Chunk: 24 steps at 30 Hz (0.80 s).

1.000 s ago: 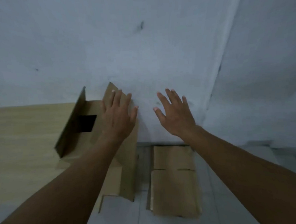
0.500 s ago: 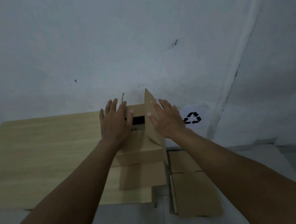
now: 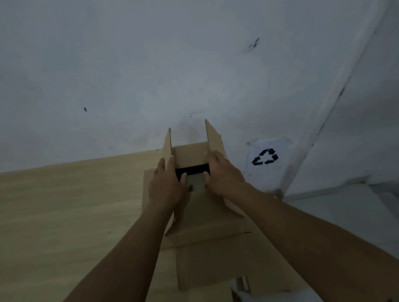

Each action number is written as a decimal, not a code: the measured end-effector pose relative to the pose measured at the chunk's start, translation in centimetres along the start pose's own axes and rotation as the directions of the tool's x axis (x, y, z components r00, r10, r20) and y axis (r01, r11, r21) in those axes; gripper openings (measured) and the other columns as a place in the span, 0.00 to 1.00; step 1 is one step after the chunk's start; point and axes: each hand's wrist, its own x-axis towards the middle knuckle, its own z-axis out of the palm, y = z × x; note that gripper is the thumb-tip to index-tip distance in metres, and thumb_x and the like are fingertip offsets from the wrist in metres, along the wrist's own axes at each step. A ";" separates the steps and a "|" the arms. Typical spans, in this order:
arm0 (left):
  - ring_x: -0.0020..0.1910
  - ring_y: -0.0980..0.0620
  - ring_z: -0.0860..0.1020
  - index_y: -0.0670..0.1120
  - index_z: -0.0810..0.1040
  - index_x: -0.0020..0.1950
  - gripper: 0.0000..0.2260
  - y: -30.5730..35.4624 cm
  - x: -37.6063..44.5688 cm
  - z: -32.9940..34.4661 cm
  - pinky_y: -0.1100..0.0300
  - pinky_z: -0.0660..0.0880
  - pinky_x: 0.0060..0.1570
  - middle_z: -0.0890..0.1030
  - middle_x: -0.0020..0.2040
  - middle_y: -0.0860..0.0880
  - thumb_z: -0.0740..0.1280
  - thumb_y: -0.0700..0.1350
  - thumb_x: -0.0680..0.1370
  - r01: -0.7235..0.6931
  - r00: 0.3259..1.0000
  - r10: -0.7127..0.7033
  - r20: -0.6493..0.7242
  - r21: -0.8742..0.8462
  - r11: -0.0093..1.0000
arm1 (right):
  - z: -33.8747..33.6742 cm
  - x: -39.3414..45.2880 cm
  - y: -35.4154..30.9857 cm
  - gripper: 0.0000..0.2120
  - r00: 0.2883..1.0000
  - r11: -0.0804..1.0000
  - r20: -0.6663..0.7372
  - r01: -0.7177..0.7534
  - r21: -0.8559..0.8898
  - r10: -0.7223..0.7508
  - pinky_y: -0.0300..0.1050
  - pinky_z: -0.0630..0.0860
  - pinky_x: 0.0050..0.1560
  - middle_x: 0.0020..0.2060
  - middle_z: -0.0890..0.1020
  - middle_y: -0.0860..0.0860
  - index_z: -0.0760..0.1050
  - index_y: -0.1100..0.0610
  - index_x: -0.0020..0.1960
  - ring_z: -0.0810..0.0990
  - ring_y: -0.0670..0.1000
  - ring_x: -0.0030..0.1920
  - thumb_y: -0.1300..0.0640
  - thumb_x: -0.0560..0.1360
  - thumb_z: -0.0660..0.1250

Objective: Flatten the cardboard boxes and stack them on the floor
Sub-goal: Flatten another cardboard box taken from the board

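An open brown cardboard box (image 3: 189, 153) stands at the right end of a light wooden table (image 3: 65, 215), against the wall. Two of its flaps stick upright on the left and right, and a dark opening shows between them. My left hand (image 3: 167, 187) grips the left flap and side of the box. My right hand (image 3: 223, 175) grips the right flap and side. Both thumbs reach in over a small grey patch in the middle. The near flap (image 3: 213, 256) of the box lies flat toward me, over the table edge. My forearms hide the near corners of the box.
A pale wall rises right behind the table. A white sheet with a black recycling symbol (image 3: 264, 157) is stuck low on the wall to the right. Light floor (image 3: 349, 203) lies to the right, with a room corner beyond. Flat cardboard (image 3: 269, 272) shows below the near flap.
The box came from a tilted pose at the table's right edge to standing square. Both hands went from spread in the air to closing on its two upright flaps.
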 end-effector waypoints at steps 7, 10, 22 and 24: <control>0.58 0.36 0.75 0.49 0.47 0.81 0.34 -0.6 2.0 -0.4 0.44 0.76 0.52 0.70 0.67 0.39 0.60 0.44 0.79 -0.047 0.987 0.058 0.152 -0.069 0.997 | -1.5 2.1 1.1 0.40 0.977 0.982 -0.095 -0.191 -0.001 0.190 0.55 0.76 0.54 0.65 0.72 0.61 0.46 0.54 0.82 0.76 0.64 0.59 0.63 0.77 0.64; 0.57 0.35 0.74 0.47 0.47 0.81 0.35 -0.9 2.4 -1.0 0.46 0.75 0.50 0.71 0.64 0.38 0.61 0.42 0.79 -0.062 0.988 0.065 0.137 -0.030 0.998 | -2.9 2.2 3.3 0.37 0.929 0.937 -0.134 -0.349 -0.011 0.345 0.55 0.72 0.59 0.70 0.69 0.63 0.45 0.58 0.81 0.72 0.64 0.65 0.60 0.79 0.62; 0.41 0.39 0.75 0.47 0.57 0.77 0.33 -4.6 3.9 -0.7 0.54 0.66 0.33 0.77 0.45 0.41 0.64 0.39 0.72 -0.088 0.996 0.085 -0.041 -0.071 0.994 | 3.4 4.7 5.7 0.48 0.802 0.804 0.059 -0.591 -0.064 0.594 0.62 0.45 0.77 0.80 0.42 0.63 0.39 0.65 0.80 0.40 0.62 0.79 0.33 0.78 0.55; 0.40 0.37 0.76 0.44 0.61 0.75 0.30 -5.7 4.1 -1.1 0.54 0.66 0.33 0.77 0.44 0.39 0.65 0.39 0.74 -0.073 0.993 0.066 -0.094 -0.070 0.995 | 4.5 5.5 5.8 0.44 0.798 0.802 0.135 -0.596 0.040 0.587 0.61 0.55 0.75 0.79 0.49 0.63 0.44 0.65 0.80 0.49 0.63 0.79 0.38 0.80 0.59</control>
